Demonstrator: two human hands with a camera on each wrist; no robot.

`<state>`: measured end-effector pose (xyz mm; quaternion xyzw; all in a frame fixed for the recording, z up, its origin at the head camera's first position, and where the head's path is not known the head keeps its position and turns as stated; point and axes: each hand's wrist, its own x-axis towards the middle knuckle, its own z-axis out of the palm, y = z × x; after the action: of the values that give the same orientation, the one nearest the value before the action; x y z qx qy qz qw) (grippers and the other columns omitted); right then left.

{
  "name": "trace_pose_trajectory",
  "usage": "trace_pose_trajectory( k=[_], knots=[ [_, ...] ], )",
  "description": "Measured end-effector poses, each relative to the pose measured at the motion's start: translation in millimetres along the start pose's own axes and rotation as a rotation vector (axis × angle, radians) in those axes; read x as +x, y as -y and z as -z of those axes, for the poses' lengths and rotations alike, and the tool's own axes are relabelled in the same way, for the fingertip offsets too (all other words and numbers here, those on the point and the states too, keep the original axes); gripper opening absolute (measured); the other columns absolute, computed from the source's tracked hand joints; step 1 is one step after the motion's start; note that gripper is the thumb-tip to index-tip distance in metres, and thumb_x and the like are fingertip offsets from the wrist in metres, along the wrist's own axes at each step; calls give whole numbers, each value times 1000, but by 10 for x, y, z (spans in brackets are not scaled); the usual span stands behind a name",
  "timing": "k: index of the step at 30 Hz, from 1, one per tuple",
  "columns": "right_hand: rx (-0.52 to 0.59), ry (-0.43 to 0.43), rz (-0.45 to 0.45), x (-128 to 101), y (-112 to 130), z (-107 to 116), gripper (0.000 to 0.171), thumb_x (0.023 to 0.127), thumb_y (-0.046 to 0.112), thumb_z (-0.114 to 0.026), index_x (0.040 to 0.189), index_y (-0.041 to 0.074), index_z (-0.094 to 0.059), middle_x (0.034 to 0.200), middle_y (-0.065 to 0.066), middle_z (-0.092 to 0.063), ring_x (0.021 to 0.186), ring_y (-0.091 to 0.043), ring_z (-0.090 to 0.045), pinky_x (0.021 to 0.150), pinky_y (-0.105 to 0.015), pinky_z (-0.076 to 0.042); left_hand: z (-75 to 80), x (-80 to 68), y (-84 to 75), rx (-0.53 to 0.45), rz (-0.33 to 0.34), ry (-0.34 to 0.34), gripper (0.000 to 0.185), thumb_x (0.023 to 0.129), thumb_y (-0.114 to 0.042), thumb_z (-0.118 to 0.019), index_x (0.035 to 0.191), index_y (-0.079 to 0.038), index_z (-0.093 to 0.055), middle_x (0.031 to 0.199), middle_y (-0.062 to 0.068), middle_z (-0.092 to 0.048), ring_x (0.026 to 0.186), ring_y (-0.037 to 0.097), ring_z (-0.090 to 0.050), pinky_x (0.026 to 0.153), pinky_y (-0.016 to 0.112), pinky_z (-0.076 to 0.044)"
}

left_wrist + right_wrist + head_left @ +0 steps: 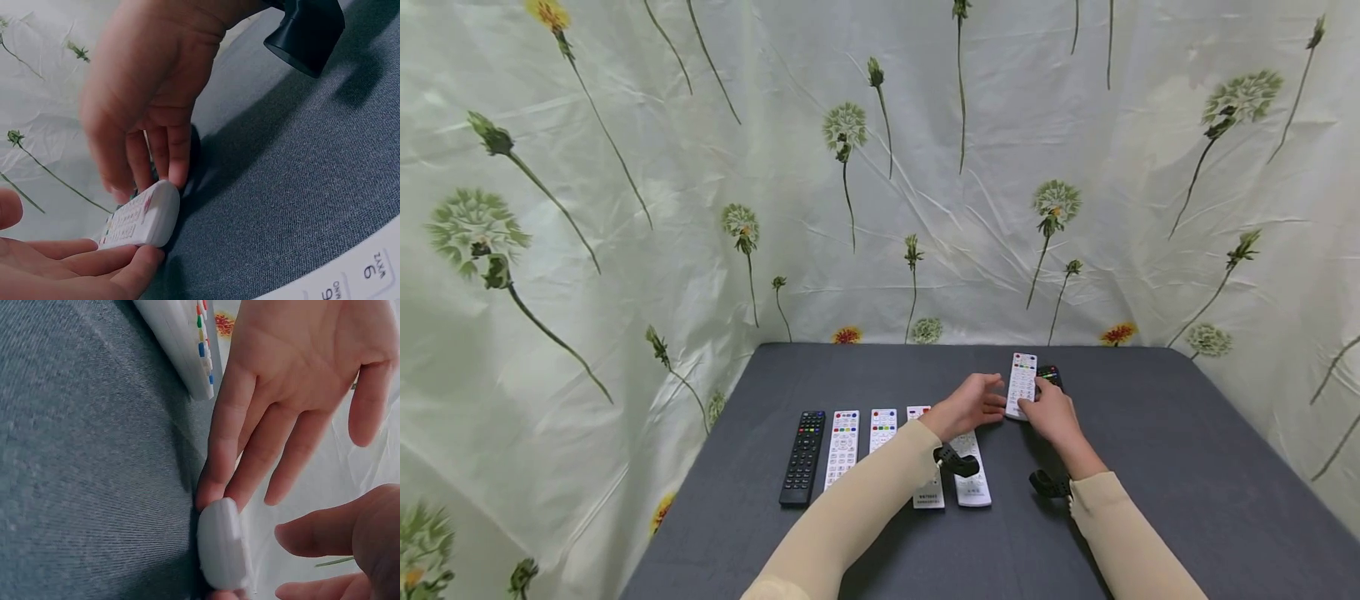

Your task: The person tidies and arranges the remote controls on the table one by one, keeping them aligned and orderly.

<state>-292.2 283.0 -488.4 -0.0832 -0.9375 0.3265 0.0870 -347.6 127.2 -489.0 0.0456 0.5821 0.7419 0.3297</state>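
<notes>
A white remote control [1022, 385] lies at the far right of the row, between the two hands. My left hand [972, 407] is at its left side, fingers extended; in the right wrist view a fingertip of the left hand [294, 381] meets the remote's edge. From the other side, my right hand [1055, 417] touches it with fairly straight fingers, as the left wrist view shows of the right hand [156, 81]. The right thumb [319, 531] hovers over the remote's top face. Just beyond the right fingers lies a black remote [1051, 376], partly hidden.
To the left stands a row: a black remote [802, 458], a white remote [842, 442], and more white remotes [883, 423] [928, 496] [973, 483], partly covered by the left arm. A flowered curtain [880, 208] hangs behind the dark grey table [1150, 433].
</notes>
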Motion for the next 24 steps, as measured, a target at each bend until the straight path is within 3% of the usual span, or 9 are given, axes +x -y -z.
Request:
trace_pose_trajectory(
  k=[7,15,24],
  knots=[
    [7,-8,-18,-7,-31,-28,59,91,13,-63,138,-17,-46,114,-34,-63,96,-43,-62,77,-53,-50,36,-9,9,-3,0,-2,56,104,-31,-48,147,4,-45,127,30,-58,118,39,-56,106,47,-45],
    [161,14,-62,-25,-26,-26,59,91,8,-66,141,-17,-44,102,-28,-69,68,-23,-71,58,-31,-56,30,-26,29,-38,-10,-13,55,103,-29,-47,145,7,-45,122,31,-60,115,39,-59,104,46,-47],
    [316,58,-101,-26,-36,-16,61,92,1,-64,144,-18,-38,107,-33,-64,72,-20,-69,62,-30,-60,25,-59,8,-49,-38,-33,53,101,-24,-53,142,8,-48,118,31,-61,114,41,-60,103,47,-48]
  ],
)
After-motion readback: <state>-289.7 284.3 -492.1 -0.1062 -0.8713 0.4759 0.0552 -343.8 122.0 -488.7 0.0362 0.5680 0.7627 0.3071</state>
